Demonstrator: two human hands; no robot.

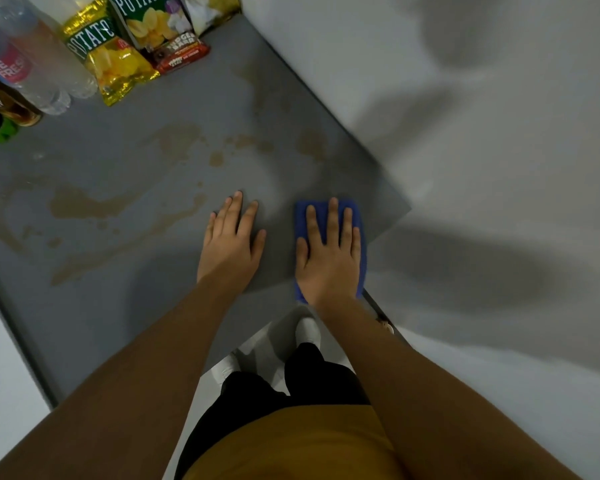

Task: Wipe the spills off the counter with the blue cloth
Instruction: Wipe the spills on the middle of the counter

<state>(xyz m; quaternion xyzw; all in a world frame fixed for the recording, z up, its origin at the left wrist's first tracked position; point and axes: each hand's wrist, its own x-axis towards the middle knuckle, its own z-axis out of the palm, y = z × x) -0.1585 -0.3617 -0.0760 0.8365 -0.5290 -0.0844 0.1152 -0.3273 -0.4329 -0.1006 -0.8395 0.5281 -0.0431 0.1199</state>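
Observation:
The grey counter [125,323] carries brown spills: a large smear [80,206] on the left, smaller blotches [243,142] in the middle and one patch [312,143] near the right edge. My right hand [329,251] lies flat, fingers spread, pressing the folded blue cloth [361,216] onto the counter's near right corner. My left hand [232,237] rests flat on bare counter just left of it, holding nothing. The patch of counter around both hands shows no spill.
Yellow and green potato chip bags [115,60] and a brown snack pack [181,53] stand at the back of the counter. Clear plastic bottles [42,64] and dark cans [0,109] crowd the back left corner. White wall lies to the right; floor and my feet show below.

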